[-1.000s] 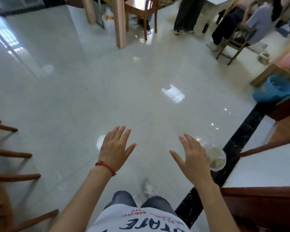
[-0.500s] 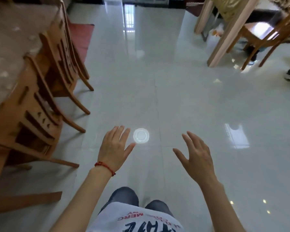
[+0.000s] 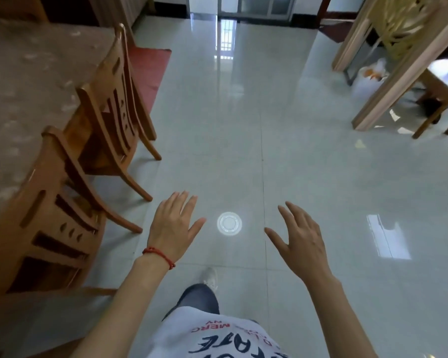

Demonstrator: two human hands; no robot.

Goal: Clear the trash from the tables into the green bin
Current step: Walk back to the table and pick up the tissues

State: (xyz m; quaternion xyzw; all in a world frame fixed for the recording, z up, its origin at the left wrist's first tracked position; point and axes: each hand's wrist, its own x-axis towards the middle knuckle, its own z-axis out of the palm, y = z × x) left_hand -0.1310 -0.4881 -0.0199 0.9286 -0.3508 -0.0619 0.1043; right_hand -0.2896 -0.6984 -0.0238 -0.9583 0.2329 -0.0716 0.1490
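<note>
A round white plastic lid (image 3: 229, 224) lies flat on the pale tiled floor, between my two hands. My left hand (image 3: 175, 227), with a red string at the wrist, hovers just left of the lid, fingers spread and empty. My right hand (image 3: 299, 237) is held out to the lid's right, also spread and holding nothing. No green bin is in view.
A table (image 3: 23, 81) with a patterned cover stands at the left, two wooden chairs (image 3: 109, 107) pushed against it. A red mat (image 3: 150, 65) lies beyond them. At the upper right are wooden table legs (image 3: 388, 81), another chair and a white plastic bag (image 3: 370, 76).
My view has swung left, away from the blue basin and a clear cup on the floor, towards the left table and chairs. The lid now lies between my hands. Both hands stay spread.
</note>
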